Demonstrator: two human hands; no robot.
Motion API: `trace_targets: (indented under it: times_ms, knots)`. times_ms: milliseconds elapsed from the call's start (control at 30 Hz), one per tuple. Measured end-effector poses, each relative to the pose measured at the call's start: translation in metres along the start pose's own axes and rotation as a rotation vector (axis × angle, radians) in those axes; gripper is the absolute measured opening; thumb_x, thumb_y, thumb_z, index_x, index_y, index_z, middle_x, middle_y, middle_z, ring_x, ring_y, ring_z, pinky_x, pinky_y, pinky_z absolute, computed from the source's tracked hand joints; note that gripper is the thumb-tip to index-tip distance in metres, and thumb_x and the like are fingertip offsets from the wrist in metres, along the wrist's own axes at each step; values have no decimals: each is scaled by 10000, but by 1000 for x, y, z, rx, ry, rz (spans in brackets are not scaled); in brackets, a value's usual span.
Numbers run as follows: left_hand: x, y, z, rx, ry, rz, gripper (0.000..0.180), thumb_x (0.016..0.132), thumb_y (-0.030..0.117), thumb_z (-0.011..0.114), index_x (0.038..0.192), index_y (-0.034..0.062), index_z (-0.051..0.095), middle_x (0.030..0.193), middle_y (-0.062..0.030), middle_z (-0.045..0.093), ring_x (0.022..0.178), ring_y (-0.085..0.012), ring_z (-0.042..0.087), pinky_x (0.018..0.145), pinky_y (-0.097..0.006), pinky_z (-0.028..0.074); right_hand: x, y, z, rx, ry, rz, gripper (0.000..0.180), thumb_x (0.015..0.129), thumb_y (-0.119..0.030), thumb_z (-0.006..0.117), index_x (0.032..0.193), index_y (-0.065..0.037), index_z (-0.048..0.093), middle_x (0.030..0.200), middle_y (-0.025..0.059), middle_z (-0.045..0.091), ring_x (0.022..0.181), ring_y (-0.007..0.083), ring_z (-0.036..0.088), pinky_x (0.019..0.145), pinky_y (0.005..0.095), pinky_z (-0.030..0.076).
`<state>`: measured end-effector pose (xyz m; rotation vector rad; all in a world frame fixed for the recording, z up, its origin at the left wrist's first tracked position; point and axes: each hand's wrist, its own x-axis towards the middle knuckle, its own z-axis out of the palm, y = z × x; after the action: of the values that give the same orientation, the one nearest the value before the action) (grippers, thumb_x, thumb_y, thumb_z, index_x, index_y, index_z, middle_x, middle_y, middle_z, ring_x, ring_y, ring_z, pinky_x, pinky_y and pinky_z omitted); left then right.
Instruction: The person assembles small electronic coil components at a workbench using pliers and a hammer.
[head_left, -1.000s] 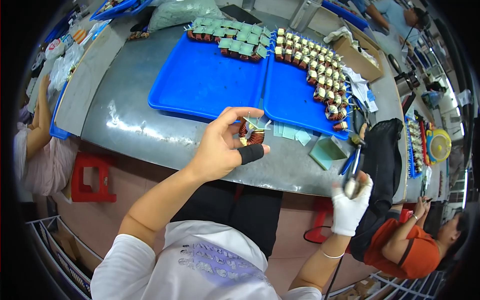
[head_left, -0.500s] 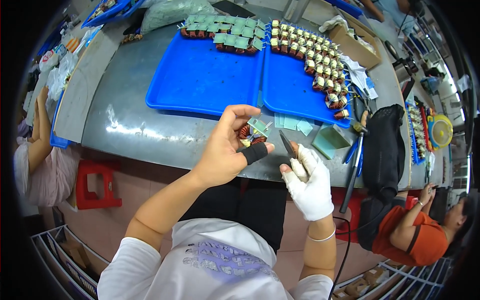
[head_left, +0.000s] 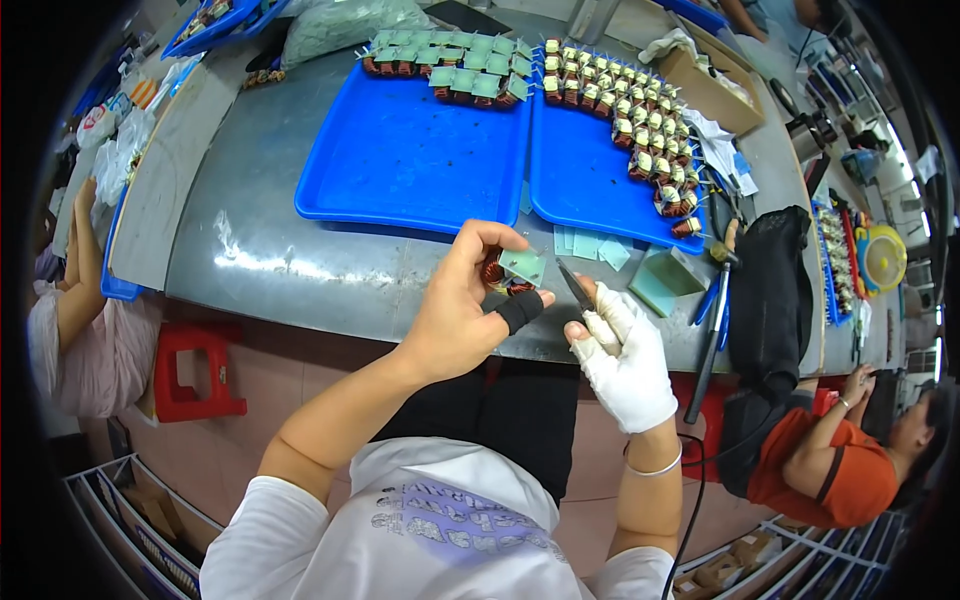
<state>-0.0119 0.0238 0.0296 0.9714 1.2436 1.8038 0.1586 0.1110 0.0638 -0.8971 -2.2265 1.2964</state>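
My left hand (head_left: 452, 318), with a black wrap on the thumb, grips a copper-wound toroidal coil (head_left: 491, 272) between thumb and fingers. A pale green square plate (head_left: 523, 264) sits on the coil's side toward my right hand; part of the coil is hidden behind the fingers. My right hand (head_left: 632, 372), in a white covering with bare fingertips, is closed round a dark tool with a slim pointed tip (head_left: 574, 286). That tip points up and left, beside the plate and apparently apart from it. Loose green plates (head_left: 590, 244) lie on the metal bench just beyond.
Two blue trays (head_left: 400, 170) hold rows of coils, the left ones topped with green plates. At right are a green block (head_left: 665, 280), a hammer (head_left: 722, 290), blue-handled pliers (head_left: 706, 300) and a black bag (head_left: 765, 300). Co-workers sit left and right; a red stool (head_left: 200, 370) stands at left.
The coil has turned in my left hand, so its green plate now faces up more broadly. Both hands have shifted slightly right, and the tool stays in my right hand.
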Motion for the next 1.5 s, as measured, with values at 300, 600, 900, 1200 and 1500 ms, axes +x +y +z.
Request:
trace_targets:
  times_ms: [300, 600, 900, 1200, 1500]
  knots:
    - [3, 3, -1, 65, -92, 12, 388, 856, 17, 693, 1155, 60, 449, 1042, -27, 487, 922, -100, 511, 817, -266, 445, 10, -1, 2, -279, 18, -134, 424, 837, -179, 706, 1246, -111, 621, 862, 155, 559, 760, 333, 576, 680, 410, 478]
    - [-10, 3, -3, -9, -218, -144, 309, 896, 45, 668, 1132, 87, 473, 1100, -21, 480, 948, -77, 506, 782, -242, 461, -9, -9, 9, -649, 64, -192, 429, 781, -198, 715, 1200, -160, 629, 847, 129, 543, 746, 332, 581, 619, 440, 482]
    - [-8, -8, -4, -36, -269, 18, 211, 860, -79, 553, 990, 49, 448, 1030, -55, 428, 899, -127, 450, 715, -251, 437, -4, -2, 8, -428, 44, -216, 403, 745, -84, 737, 1135, -124, 641, 809, 118, 576, 694, 317, 609, 623, 408, 506]
    - [-13, -9, -2, -45, -246, -4, 222, 849, -24, 604, 1007, 43, 463, 982, -58, 432, 910, -167, 485, 765, -271, 450, -7, 13, 6, -154, -10, -152, 388, 731, -24, 750, 1105, -56, 650, 836, 117, 594, 710, 310, 603, 660, 362, 506]
    - [29, 15, -50, 600, 30, 212, 248, 795, -20, 717, 1014, 86, 671, 968, -44, 645, 916, -148, 627, 771, -276, 497, -5, 45, 3, -657, 332, -313, 469, 684, -78, 755, 1131, -53, 617, 944, 126, 583, 851, 344, 566, 757, 448, 457]
